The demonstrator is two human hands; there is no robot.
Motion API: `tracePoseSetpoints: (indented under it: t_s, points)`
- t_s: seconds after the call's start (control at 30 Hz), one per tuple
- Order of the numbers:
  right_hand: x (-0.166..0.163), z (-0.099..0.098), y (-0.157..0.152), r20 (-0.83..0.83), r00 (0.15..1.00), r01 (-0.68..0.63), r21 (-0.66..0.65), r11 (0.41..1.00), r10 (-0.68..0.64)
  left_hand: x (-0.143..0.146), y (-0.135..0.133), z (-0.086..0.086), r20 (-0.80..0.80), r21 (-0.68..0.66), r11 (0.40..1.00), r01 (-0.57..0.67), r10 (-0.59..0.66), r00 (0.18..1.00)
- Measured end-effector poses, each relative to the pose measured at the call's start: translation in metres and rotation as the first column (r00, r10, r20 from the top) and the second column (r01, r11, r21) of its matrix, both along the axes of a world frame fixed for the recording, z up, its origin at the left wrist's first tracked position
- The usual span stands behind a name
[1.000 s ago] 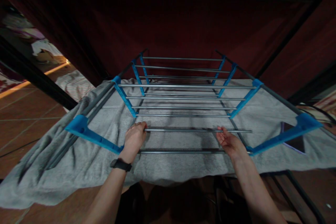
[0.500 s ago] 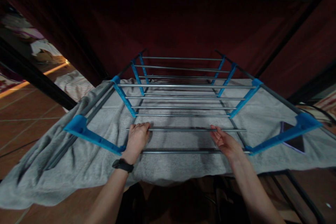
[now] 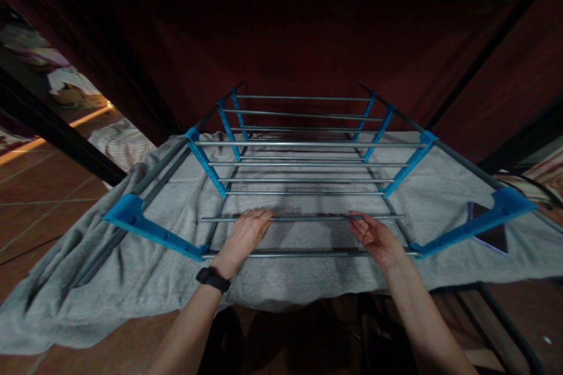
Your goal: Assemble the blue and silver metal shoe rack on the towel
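Observation:
A grey metal rod (image 3: 312, 218) lies crosswise between my hands, above the lower front bar (image 3: 308, 255) of a rack. My left hand (image 3: 250, 231), with a black watch on the wrist, is wrapped over the rod left of its middle. On the right, my right hand (image 3: 373, 237) pinches the same rod from below, palm turned up. The rack has blue plastic brackets (image 3: 211, 167) joined by grey tubes and several cross bars. Both ends of the rod stick out past my hands and appear free of the front brackets.
A grey cloth (image 3: 281, 287) lies under the rack. Behind it rises a dark red panel (image 3: 299, 41). A dark flat piece with a pale edge (image 3: 492, 231) lies by the right front bracket. A striped cloth (image 3: 123, 143) is on the tiled floor at the left.
My left hand has slid right along the rod, toward its middle. The rod has shifted slightly left. My right hand keeps its pinch with little movement.

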State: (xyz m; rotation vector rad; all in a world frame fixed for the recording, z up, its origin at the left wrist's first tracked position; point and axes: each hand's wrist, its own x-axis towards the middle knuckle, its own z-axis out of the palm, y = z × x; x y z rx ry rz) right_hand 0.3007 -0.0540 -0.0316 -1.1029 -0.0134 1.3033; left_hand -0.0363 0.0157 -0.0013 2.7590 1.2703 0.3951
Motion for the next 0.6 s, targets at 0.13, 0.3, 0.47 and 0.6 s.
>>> tracePoseSetpoints:
  t_s: [0.13,0.3,0.47,0.6]
  points:
    - [0.016,0.002,-0.001,0.012,0.996,0.086,-0.028,0.996,-0.086,-0.003,0.0,0.0,-0.047,0.055,0.998,-0.02,0.023,0.999]
    - [0.025,0.002,-0.002,0.04,0.988,0.15,-0.015,0.989,-0.149,-0.002,-0.002,-0.011,-0.1,0.115,0.993,-0.015,0.027,0.995]
    - [0.018,0.005,-0.002,0.017,0.989,0.15,-0.065,0.987,-0.149,0.004,-0.007,-0.013,-0.141,0.123,0.992,0.0,0.018,0.99]
    - [0.013,0.01,-0.002,0.023,0.989,0.149,-0.098,0.984,-0.147,0.009,-0.011,-0.012,-0.158,0.096,0.995,0.005,0.011,0.987]
